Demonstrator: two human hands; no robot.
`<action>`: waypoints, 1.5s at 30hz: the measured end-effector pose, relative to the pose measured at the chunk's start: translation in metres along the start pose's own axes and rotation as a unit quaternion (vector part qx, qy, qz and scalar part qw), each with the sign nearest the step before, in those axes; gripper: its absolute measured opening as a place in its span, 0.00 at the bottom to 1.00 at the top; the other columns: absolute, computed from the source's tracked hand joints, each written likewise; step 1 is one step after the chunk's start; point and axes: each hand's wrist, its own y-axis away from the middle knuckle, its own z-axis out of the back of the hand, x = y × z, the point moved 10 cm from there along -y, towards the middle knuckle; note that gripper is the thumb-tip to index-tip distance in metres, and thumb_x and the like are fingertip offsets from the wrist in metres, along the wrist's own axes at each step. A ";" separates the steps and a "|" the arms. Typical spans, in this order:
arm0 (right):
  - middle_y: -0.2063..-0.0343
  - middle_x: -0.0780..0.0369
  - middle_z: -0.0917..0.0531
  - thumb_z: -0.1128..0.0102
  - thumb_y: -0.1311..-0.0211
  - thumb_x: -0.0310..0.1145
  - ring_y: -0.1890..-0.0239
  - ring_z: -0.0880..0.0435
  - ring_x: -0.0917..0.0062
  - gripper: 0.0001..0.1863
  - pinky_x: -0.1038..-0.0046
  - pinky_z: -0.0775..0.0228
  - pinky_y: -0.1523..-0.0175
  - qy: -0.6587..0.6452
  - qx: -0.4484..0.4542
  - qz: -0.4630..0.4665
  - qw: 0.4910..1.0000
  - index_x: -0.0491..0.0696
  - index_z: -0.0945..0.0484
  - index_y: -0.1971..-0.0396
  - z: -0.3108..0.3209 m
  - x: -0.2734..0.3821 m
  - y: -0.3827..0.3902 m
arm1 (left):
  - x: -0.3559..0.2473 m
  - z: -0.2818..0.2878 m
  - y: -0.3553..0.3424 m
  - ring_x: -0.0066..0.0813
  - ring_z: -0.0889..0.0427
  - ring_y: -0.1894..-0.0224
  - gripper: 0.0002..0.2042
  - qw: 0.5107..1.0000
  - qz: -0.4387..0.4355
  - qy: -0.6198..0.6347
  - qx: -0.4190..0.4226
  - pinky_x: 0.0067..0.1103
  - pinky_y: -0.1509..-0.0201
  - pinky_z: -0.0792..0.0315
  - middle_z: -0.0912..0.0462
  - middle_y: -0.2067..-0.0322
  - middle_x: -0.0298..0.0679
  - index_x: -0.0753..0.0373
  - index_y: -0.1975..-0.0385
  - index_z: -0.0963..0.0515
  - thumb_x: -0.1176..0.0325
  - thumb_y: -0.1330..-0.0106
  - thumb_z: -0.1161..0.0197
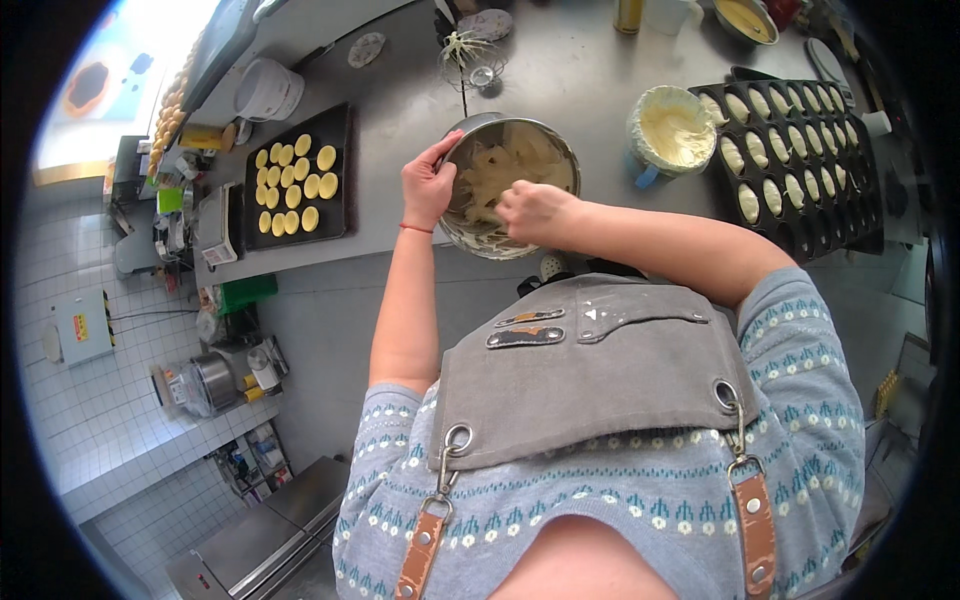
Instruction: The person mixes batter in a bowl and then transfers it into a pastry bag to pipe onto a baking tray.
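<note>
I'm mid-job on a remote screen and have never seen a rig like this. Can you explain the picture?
There's no machine: these are a person's bare hands. The single picture comes from a wide camera on their head, looking down, so straight edges bend.

The left hand grips the rim of a metal bowl with pale mixture inside. The right hand is in the bowl; I can't tell whether it holds anything.

On the table, a dark tray of round yellow pieces lies left. On the right are a tub of pale cream and a partly filled dark mould pan.
</note>
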 end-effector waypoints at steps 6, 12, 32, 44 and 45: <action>0.71 0.69 0.18 0.38 0.49 0.35 0.63 0.20 0.78 0.05 0.76 0.32 0.60 -0.006 -0.065 -0.120 0.991 0.53 0.16 0.77 0.028 -0.046 0.023 | 0.007 0.021 -0.003 0.21 0.18 0.51 0.21 0.998 0.043 -0.007 -0.038 0.18 0.44 0.27 0.15 0.52 0.39 0.71 0.46 0.21 0.84 0.39 0.50; 0.71 0.61 0.16 0.38 0.48 0.31 0.66 0.15 0.72 0.05 0.73 0.24 0.67 0.032 0.024 -0.286 0.957 0.47 0.16 0.73 -0.020 -0.128 -0.001 | 0.007 0.017 -0.031 0.19 0.18 0.55 0.21 0.997 0.060 -0.007 -0.049 0.16 0.48 0.26 0.14 0.55 0.38 0.70 0.47 0.20 0.82 0.41 0.49; 0.66 0.56 0.13 0.47 0.39 0.29 0.62 0.12 0.62 0.11 0.62 0.20 0.61 -0.144 0.272 -0.323 0.895 0.49 0.16 0.61 -0.061 -0.137 0.042 | -0.002 -0.004 -0.045 0.18 0.17 0.62 0.19 0.994 0.053 -0.082 -0.042 0.18 0.54 0.24 0.11 0.60 0.38 0.64 0.51 0.16 0.77 0.41 0.46; 0.69 0.59 0.15 0.44 0.38 0.31 0.66 0.12 0.65 0.13 0.66 0.21 0.65 -0.116 0.308 -0.308 0.893 0.53 0.18 0.55 -0.101 -0.142 0.042 | 0.003 -0.001 -0.050 0.25 0.18 0.76 0.17 0.993 0.025 -0.085 -0.078 0.22 0.65 0.24 0.12 0.73 0.41 0.56 0.56 0.13 0.71 0.44 0.43; 0.69 0.59 0.15 0.44 0.38 0.30 0.66 0.12 0.66 0.13 0.66 0.21 0.65 -0.135 0.315 -0.307 0.888 0.53 0.19 0.54 -0.100 -0.135 0.047 | 0.006 -0.001 -0.049 0.25 0.18 0.76 0.17 0.994 0.019 -0.078 -0.079 0.22 0.66 0.24 0.13 0.74 0.41 0.56 0.56 0.13 0.71 0.44 0.43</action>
